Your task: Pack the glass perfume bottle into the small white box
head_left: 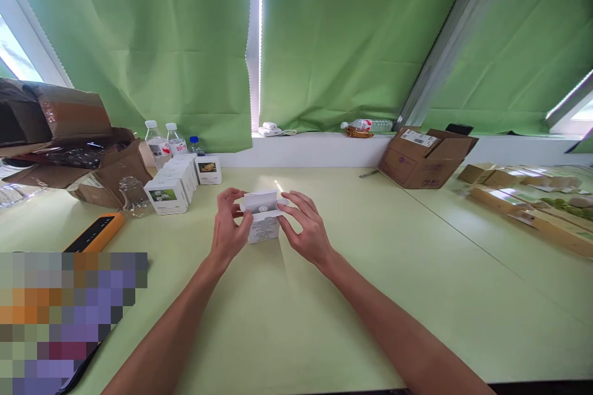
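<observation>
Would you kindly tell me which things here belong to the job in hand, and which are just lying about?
In hand:
left hand
right hand
small white carton, held open between the hands

Lying about:
white product boxes
plastic water bottles
opened cardboard box
orange-and-black handheld device

Curtains: green fabric curtains (139, 43) hanging in broad panels down to the ledge.
Windows: white-framed window (28, 37) at far left, bright with daylight.
Frame: slanted grey metal window bar (445, 37) between the right-hand panels.
Light: narrow bright vertical strip (260, 24) between the central panels.
Ledge: white painted sill (319, 149) behind the table.
Furniture: pale green tabletop (352, 327) with a thin seam toward the right.
</observation>
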